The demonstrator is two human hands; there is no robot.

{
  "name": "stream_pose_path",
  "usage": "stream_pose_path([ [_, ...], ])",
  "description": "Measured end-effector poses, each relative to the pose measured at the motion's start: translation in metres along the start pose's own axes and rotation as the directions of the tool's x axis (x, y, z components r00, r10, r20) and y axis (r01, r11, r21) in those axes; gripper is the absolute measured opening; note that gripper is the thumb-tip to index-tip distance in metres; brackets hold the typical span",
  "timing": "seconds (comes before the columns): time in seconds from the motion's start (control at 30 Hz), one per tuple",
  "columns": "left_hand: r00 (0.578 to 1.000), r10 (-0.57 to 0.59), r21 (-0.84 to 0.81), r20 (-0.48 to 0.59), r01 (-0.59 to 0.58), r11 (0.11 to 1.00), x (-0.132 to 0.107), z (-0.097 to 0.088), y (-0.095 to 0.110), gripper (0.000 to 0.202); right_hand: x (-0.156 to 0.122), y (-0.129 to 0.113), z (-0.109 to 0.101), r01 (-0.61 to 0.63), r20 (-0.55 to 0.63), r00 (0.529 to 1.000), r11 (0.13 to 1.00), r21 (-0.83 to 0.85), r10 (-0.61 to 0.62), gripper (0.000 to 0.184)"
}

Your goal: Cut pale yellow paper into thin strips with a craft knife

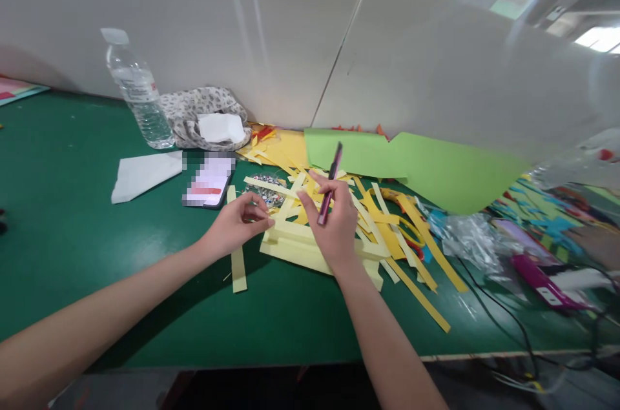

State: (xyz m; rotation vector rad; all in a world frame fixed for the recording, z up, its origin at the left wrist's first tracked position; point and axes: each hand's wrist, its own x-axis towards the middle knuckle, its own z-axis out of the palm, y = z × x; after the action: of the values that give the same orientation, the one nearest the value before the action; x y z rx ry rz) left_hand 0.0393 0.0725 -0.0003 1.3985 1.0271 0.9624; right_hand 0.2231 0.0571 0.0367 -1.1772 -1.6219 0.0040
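My left hand (242, 219) is closed in a pinch, thumb and forefinger together at the left edge of a folded pale yellow paper piece (300, 257). In my right hand (338, 219) a slim purple-and-black pen-like tool (334, 179) is tucked between the fingers, its dark end pointing up and away. The right thumb and forefinger reach out over the paper, near a pale strip. Whether they touch it I cannot tell. Part of the paper piece is hidden under my right hand. A loose pale yellow strip (237, 268) lies just left of it.
Yellow paper strips (426, 303) and a green sheet (436, 171) spread behind and to the right. A phone (213, 181), water bottle (140, 97) and patterned cloth (194, 106) stand at back left. Crumpled plastic (475, 242) and cables lie right. A grey partition (271, 29) bounds the back.
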Motion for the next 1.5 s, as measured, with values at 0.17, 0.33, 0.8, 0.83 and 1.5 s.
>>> stream_pose_path([
  [0.17,0.993,0.1,-0.032,-0.065,-0.102,0.994,0.002,-0.002,0.0,0.023,0.001,0.0,-0.006,-0.013,-0.006,1.0,1.0,-0.008,0.013,0.023],
  [0.33,0.978,0.152,0.021,-0.141,-0.15,0.988,0.0,-0.001,0.006,0.02,0.0,0.0,-0.004,0.155,0.262,0.957,0.983,-0.099,-0.124,0.017],
  [0.8,0.921,0.245,0.186,-0.302,-0.195,0.963,0.007,-0.016,0.01,0.03,0.008,0.022,-0.021,0.071,0.218,0.975,0.992,-0.107,-0.046,0.019],
  [0.83,0.922,0.239,0.185,-0.303,-0.19,0.964,0.007,-0.016,0.009,0.031,0.009,0.026,-0.025,0.0,0.209,0.978,0.998,-0.068,0.014,0.02],
  [1.5,0.972,0.133,0.189,-0.195,-0.096,0.977,0.007,-0.014,0.006,0.028,0.007,0.047,-0.041,-0.399,0.164,0.913,0.9,0.175,0.373,0.03],
])
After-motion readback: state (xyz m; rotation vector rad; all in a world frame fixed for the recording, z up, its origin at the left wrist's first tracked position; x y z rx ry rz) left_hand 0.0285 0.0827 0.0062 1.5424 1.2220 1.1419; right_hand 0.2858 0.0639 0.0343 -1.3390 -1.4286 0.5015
